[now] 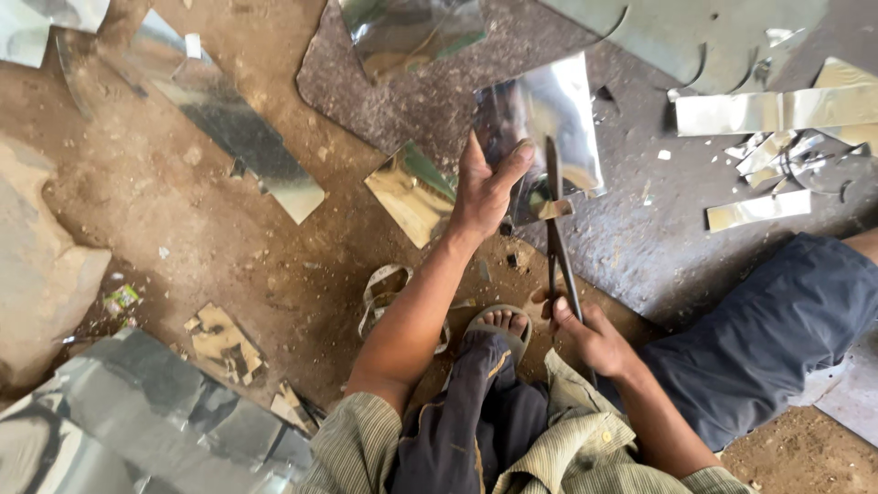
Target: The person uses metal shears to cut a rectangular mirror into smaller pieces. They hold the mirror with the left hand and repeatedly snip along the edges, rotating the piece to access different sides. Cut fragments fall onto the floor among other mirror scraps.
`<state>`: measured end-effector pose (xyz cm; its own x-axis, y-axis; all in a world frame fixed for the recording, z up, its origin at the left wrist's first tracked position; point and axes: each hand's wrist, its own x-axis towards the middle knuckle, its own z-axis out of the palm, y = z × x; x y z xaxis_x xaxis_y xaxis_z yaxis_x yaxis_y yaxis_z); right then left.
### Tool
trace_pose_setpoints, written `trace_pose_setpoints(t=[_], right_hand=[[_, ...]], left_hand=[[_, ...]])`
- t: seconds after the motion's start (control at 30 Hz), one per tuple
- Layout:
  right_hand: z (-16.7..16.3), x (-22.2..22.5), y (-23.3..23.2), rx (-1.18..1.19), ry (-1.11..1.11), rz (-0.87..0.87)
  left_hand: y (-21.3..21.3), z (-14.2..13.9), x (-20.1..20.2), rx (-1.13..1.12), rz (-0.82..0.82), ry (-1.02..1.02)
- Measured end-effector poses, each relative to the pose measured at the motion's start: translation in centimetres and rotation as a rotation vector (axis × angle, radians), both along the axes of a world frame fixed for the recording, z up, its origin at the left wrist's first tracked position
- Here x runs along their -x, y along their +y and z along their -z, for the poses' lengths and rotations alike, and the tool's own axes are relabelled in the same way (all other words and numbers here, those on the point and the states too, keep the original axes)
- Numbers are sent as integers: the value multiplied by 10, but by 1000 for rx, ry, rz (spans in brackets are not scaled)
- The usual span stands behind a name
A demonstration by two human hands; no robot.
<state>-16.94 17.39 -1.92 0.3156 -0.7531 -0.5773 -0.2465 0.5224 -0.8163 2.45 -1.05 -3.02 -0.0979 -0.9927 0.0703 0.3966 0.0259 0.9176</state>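
Note:
My left hand point(485, 187) grips the near edge of a shiny metal sheet point(558, 114), thumb on top, holding it up off the ground. My right hand point(590, 334) is closed on the handles of long dark tin snips point(556, 229). Their blades reach up into the sheet's lower edge, just right of my left thumb. My sandalled foot point(498, 325) rests on the dirt below the sheet, between my arms.
Cut metal pieces lie around: a long strip point(229, 119) at left, a small bent piece point(412, 192), a strip pile point(777, 155) at right, and large sheets point(137, 421) at bottom left. A dark stone slab point(412, 110) lies under the work. A rock point(37, 265) sits at left.

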Motion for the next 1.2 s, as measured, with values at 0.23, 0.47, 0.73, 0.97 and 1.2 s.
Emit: trace_pose_setpoints(t=[0.23, 0.47, 0.73, 0.97, 1.2], right_hand=[[-11, 20, -12, 125, 265, -186], [-33, 42, -17, 159, 210, -418], [-32, 53, -6, -32, -219, -212], [8, -14, -18, 99, -272, 158], [42, -35, -19, 120, -169, 239]], left_hand=[[-50, -36, -52, 104, -184, -491], [-111, -59, -84, 191, 871, -755], [-59, -48, -79, -232, 682, -225], [25, -26, 29, -155, -227, 299], [37, -15, 54, -314, -427, 319]])
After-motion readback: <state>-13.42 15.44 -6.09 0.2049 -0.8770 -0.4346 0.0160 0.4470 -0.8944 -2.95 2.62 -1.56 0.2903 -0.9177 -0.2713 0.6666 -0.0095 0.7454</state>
